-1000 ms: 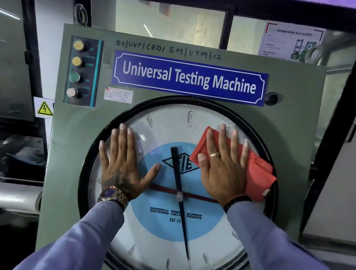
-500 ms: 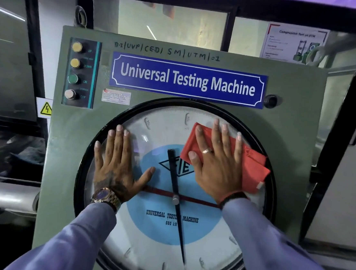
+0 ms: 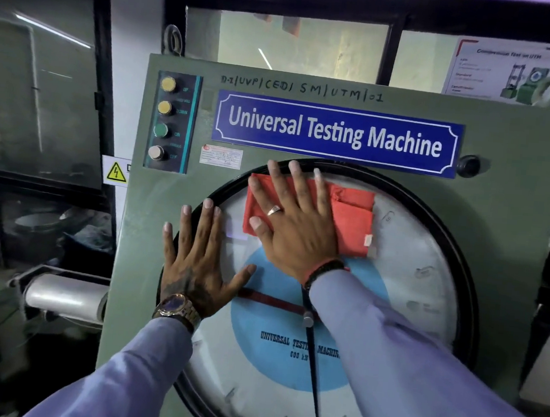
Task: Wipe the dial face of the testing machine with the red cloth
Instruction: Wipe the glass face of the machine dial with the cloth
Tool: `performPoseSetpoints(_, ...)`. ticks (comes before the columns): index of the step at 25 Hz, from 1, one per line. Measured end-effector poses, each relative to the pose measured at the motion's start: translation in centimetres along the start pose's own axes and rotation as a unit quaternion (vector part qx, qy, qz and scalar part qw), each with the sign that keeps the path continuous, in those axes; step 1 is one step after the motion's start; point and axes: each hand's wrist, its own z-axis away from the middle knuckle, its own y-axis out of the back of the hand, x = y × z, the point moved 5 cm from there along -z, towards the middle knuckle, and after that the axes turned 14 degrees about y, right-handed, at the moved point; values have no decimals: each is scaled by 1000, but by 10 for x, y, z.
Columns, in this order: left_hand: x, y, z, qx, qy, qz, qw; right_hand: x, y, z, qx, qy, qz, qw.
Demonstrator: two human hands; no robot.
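The round dial face [image 3: 403,277] of the green testing machine has a white ring, a blue centre and a black rim. A folded red cloth [image 3: 351,221] lies flat against the top of the dial. My right hand [image 3: 293,229] presses on the cloth with fingers spread, fingertips reaching the upper rim. My left hand [image 3: 194,261] rests flat on the dial's left edge, fingers apart, holding nothing. A black pointer and a red pointer cross at the dial's hub, partly hidden by my right sleeve.
A blue "Universal Testing Machine" nameplate [image 3: 335,134] sits above the dial. A button panel [image 3: 172,121] with several push buttons is at the upper left. A black knob [image 3: 468,165] is at the right. A metal cylinder [image 3: 62,297] sticks out at the left.
My right hand has slid the red cloth up and to the left, from the dial's upper right to its top. My left hand has moved outward to the left rim. The view has shifted.
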Motion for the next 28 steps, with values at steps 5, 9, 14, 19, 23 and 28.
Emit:
performPoseSetpoints(5, 28, -8, -9, 1, -7, 2, 1000, 42, 5, 28, 38, -26, 36, 998)
performPoseSetpoints(9, 79, -9, -25, 23, -47, 24, 998, 108, 20, 93, 35, -121, 78, 989)
performPoseSetpoints(14, 96, -9, -33, 22, -64, 12, 998, 127, 25, 170, 66, -289, 111, 949)
performPoseSetpoints(19, 64, -11, -29, 24, -72, 0, 997, 121, 32, 75, 77, -230, 61, 968)
performPoseSetpoints(23, 13, -14, -3, 30, -60, 18, 998, 60, 20, -32, 26, -44, 26, 998)
performPoseSetpoints(28, -22, -25, 38, 14, -41, 14, 999, -9, 4, -74, 8, 86, 2, 996)
